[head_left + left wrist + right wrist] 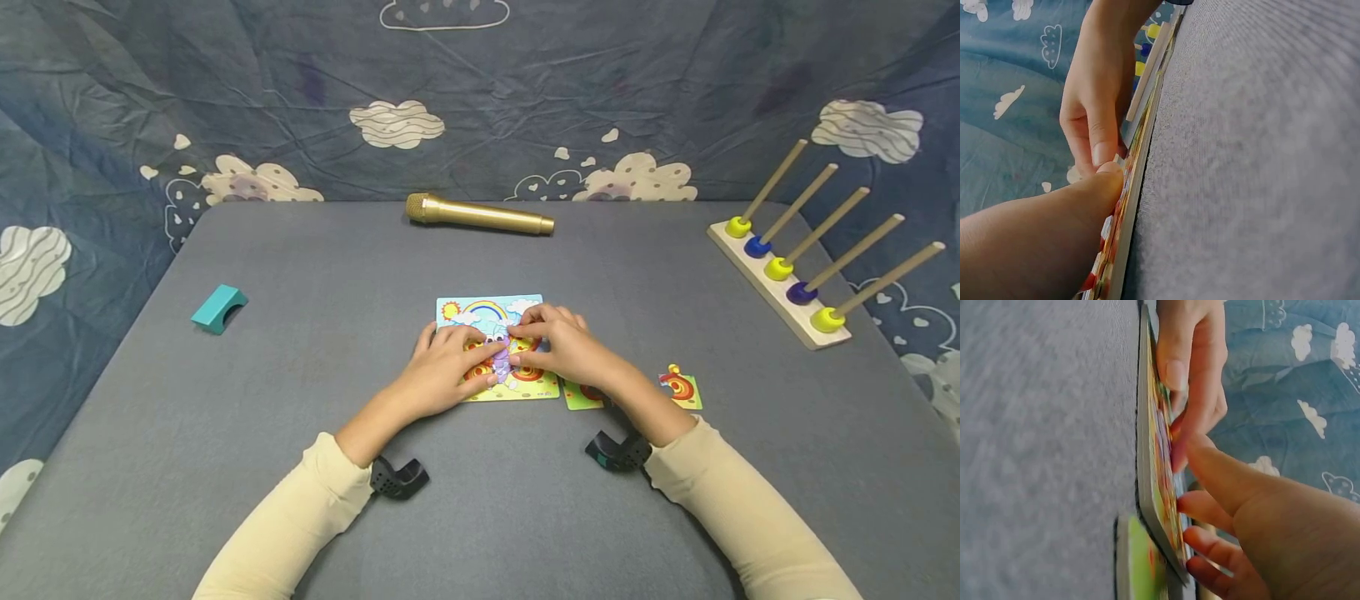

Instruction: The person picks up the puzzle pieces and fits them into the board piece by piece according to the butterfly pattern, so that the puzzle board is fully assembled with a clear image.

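Note:
A colourful jigsaw puzzle board [540,388] with a rainbow and a sun lies flat on the grey table. My left hand [438,375] rests on its left half, with extended fingers pressing near the purple figure [501,372] in the middle. From the other side, my right hand [566,343] touches the board with thumb and fingertips spread, close to the left fingertips. In the right wrist view, the right fingers [1207,544] lie along the board's far part. The hands cover much of the picture. A green puzzle piece [581,397] lies partly under the right wrist.
A loose puzzle piece [682,390] with a red swirl lies right of the right forearm. A gold microphone [480,216] lies at the back. At the left is a teal arch block [219,309]. A wooden peg stand [780,287] with yellow and blue beads stands at the right.

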Demonstrator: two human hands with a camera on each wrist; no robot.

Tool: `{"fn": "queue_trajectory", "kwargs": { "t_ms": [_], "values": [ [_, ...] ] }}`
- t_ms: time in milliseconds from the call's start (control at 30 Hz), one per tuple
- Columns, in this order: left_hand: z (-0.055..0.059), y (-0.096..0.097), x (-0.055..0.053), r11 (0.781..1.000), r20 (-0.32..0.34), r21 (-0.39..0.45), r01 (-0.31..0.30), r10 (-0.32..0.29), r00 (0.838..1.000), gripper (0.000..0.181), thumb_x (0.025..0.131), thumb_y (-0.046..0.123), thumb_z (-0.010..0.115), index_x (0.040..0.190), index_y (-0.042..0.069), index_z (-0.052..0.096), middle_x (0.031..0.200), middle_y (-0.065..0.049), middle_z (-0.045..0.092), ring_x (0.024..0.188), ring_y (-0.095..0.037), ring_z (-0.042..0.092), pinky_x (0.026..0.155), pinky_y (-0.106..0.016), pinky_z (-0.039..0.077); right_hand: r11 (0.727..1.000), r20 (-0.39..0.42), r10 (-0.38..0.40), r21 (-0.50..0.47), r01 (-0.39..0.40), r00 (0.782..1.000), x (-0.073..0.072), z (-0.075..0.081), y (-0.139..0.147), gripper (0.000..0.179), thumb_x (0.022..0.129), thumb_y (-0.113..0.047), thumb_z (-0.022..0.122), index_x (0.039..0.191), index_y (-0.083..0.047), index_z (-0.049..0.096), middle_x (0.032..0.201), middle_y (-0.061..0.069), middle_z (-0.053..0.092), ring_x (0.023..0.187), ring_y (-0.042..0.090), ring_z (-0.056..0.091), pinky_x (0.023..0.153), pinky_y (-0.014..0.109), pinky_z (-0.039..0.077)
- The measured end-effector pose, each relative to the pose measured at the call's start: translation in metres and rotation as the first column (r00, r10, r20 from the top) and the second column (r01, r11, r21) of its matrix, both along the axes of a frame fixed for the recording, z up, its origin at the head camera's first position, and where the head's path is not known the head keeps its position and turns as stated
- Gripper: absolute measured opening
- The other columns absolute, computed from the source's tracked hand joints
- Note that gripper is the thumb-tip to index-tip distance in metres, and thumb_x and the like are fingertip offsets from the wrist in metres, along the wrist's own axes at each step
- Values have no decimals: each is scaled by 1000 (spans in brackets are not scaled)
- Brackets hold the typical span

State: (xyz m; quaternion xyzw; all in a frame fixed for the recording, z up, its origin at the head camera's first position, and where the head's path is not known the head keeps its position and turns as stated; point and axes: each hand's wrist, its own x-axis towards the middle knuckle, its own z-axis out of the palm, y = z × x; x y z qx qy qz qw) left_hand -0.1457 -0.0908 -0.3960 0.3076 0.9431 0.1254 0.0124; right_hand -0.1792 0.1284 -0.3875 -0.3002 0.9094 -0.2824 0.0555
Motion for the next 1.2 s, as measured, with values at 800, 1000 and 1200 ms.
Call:
{"fn": "queue_trajectory", "kwargs": {
  "t_ms": [800,1000,1200],
  "values": [
    [10,-45,13,958,-61,281,-64,85,995,65,85,39,59,138,12,34,133,-10,38,123,-28,32,96,-49,28,988,-51,12,-152,-19,999,31,31,52,79,73,-28,75,137,-7,34,135,12,32,124,29,29,94,53,28],
    [8,-55,20,962,-27,266,-57,67,997,72,82,41,62,140,9,31,137,-9,35,125,-26,31,98,-44,29,993,-17,-5,-115,3,1000,42,26,67,85,71,-33,76,138,-8,32,135,13,32,124,31,30,93,55,29],
    [2,-58,21,960,76,266,-84,66,995,77,81,41,64,139,5,30,138,-12,34,126,-28,30,100,-44,27,994,26,-3,-105,6,1000,46,12,75,89,66,-35,79,137,-9,33,133,11,35,120,27,36,91,50,33]
  ]
}}
